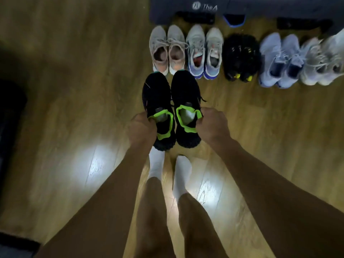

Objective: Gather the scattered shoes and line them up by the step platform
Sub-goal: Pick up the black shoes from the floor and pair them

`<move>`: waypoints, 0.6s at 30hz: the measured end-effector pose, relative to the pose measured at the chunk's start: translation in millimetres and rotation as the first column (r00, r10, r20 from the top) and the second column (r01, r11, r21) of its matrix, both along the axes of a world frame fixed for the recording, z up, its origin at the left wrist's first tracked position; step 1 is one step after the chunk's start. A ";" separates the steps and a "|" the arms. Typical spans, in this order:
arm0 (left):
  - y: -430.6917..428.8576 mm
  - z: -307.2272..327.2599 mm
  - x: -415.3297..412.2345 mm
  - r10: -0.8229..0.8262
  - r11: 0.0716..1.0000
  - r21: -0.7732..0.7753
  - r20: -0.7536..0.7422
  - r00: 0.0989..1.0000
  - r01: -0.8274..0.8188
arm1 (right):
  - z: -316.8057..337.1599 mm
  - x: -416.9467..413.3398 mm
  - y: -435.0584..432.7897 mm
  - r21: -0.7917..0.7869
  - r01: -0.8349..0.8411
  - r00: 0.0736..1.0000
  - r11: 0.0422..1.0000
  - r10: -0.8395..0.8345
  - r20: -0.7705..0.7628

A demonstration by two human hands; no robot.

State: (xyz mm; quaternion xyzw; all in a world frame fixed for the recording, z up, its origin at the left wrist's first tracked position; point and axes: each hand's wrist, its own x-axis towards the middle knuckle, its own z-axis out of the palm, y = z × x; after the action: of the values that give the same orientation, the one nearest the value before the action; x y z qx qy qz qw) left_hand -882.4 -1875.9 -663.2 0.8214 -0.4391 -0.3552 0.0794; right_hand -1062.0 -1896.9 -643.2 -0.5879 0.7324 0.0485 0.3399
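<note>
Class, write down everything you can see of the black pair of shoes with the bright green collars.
The black pair looks knitted, with bright green collar linings, grey insoles and knobbly heels. The shoes are side by side, toes toward the row of shoes. The left hand grips the left shoe's collar, and the right hand grips the right one's. Contact with the floor cannot be judged.
</note>
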 end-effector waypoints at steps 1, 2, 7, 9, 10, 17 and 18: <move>-3.7 -21.5 2.1 0.000 1.000 0.020 -0.011 1.000 0.001 | -21.0 1.1 -5.5 0.014 -0.010 1.000 1.000 0.010 0.005; -11.4 -50.5 4.4 -0.007 0.999 0.041 -0.026 1.000 0.008 | -50.5 2.6 -13.4 0.020 -0.008 1.000 1.000 0.008 0.004; -51.3 -177.0 21.0 -0.036 0.985 0.164 -0.049 0.998 0.044 | -174.8 24.3 -44.0 0.114 0.013 1.000 0.993 -0.010 -0.024; -64.1 -215.3 25.7 -0.046 0.978 0.200 -0.036 0.998 0.052 | -215.9 32.6 -51.5 0.124 0.009 0.999 0.992 -0.004 -0.037; -70.0 -232.1 27.4 -0.050 0.976 0.212 -0.025 0.998 0.054 | -234.7 35.9 -54.3 0.122 0.023 0.999 0.992 -0.018 -0.036; -88.1 -305.1 40.6 -0.034 0.976 0.215 -0.009 0.999 0.035 | -315.2 45.8 -71.2 0.071 0.022 0.998 0.997 -0.018 -0.067; -89.9 -309.5 41.3 -0.042 0.978 0.205 -0.012 0.999 0.043 | -320.8 45.6 -70.9 0.071 0.039 0.997 0.997 -0.034 -0.069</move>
State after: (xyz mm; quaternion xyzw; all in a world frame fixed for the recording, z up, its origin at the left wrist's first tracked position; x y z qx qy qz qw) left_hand -841.1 -1965.8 -972.7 0.8143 -0.4171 -0.4034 -0.0119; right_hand -1016.4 -1967.8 -964.0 -0.5599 0.7518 0.0887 0.3369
